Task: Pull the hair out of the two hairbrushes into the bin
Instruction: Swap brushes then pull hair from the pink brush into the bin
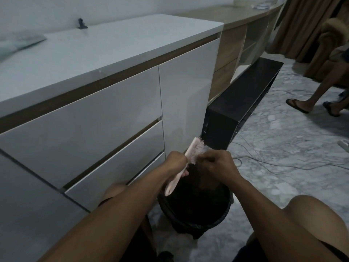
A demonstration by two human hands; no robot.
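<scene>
Marble floor beside white drawers: left hand (pixel 176 161) wraps the handle of a light, rigid pink hairbrush (pixel 184 163) over the black bin (pixel 194 222); right hand (pixel 217 163) pinches wispy hair at its bristles, best gripped near the roots.

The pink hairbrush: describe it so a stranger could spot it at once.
Start at the white drawer cabinet, then drop to the black bin on the marble floor before it. Above the bin, the left hand grips the pink hairbrush, the only pale pink thing there.
</scene>
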